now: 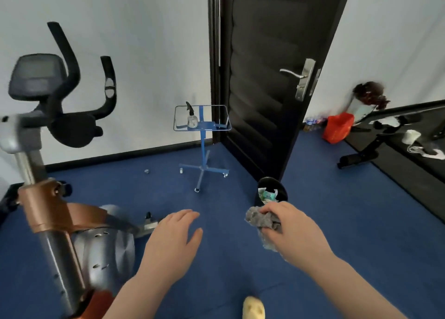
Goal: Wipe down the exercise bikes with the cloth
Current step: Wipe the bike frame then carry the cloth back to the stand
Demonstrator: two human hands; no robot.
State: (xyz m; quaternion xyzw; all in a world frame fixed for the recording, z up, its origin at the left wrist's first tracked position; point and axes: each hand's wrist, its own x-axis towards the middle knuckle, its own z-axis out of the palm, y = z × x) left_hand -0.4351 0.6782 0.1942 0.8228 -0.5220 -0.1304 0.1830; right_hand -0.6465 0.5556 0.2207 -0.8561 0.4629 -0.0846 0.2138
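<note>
One grey cloth (263,222), bunched into a wad, sits pinched in the curled fingers of the right hand (291,232), held out over the blue floor (337,222) and touching no machine, a grip that looks meant for carrying rather than wiping. The left hand (172,241) hangs beside it with fingers relaxed and spread, holding nothing, seemingly free to steady a frame when wiping begins. The nearest exercise bike (60,174), silver with copper-coloured trim, black handlebars and a grey console, stands to the left, blurred and close to that idle hand. A blue wheeled stand (202,130) by the wall carries a spray bottle (192,116) on its tray, likely parked there within reach of the work. A black bin (272,192) with litter in it stands beyond the cloth, near the open dark door (265,77). A second black machine (385,135) stands at far right, well apart.
</note>
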